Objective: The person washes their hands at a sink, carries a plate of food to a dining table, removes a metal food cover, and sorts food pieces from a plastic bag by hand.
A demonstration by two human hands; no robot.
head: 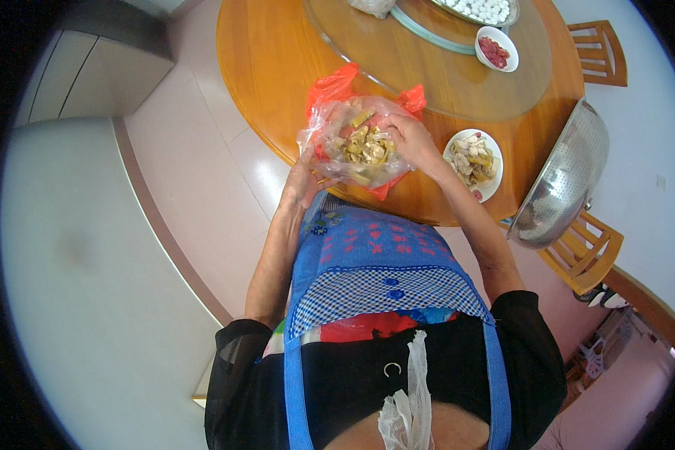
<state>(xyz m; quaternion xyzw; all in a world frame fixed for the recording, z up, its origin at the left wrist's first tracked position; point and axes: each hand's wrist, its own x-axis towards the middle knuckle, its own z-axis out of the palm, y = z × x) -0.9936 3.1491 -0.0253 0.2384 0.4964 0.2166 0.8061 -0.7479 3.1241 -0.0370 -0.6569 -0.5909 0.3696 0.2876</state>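
A clear plastic bag [337, 115] lies opened wide near the front edge of the round table, with a red plastic bag [333, 87] around and beneath it. Pale yellow-green chopped food pieces [365, 147] fill its middle. On the near left side, my left hand [304, 179] holds the bag's rim, some fingers spread below it. My right hand [409, 139] has its fingers curled at the opposite rim; the bag and hand partly hide the fingertips. Right of that hand, a white plate [496, 183] carries similar pieces [472, 160], and my right forearm passes beside it.
A glass turntable [444, 90] covers the middle of the wooden table [259, 73]. On it stand a white bowl of red meat [494, 53] and a dish of white balls [478, 8]. A perforated metal basin [568, 174] leans at the right edge, by a wooden chair [588, 253].
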